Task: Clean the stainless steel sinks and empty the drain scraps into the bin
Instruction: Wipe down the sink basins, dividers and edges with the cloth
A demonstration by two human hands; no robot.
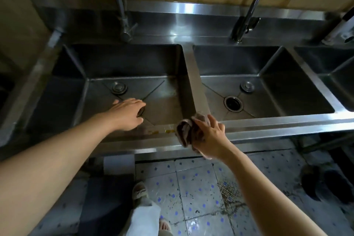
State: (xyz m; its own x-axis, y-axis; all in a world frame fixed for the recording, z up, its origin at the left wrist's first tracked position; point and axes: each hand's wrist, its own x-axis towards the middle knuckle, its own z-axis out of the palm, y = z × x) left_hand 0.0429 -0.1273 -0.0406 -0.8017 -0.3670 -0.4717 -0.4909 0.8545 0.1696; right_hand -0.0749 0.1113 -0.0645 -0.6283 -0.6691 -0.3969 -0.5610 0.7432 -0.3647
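Stainless steel sinks (134, 59) span a dim wall above a dotted tile floor (195, 184). Left hand (126, 114) reaches flat into the left basin, covering its drain. Right hand (209, 136) grips a bunched rag (184, 130) at the front rim.

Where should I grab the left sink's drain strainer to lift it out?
Judging from this view, come straight down from above. The strainer sits recessed in the left sink floor, so there is no side access. The left hand already covers most of it, so any center knob is hidden; if there is one, pinch it, otherwise hook the rim. The right hand holds the rag.
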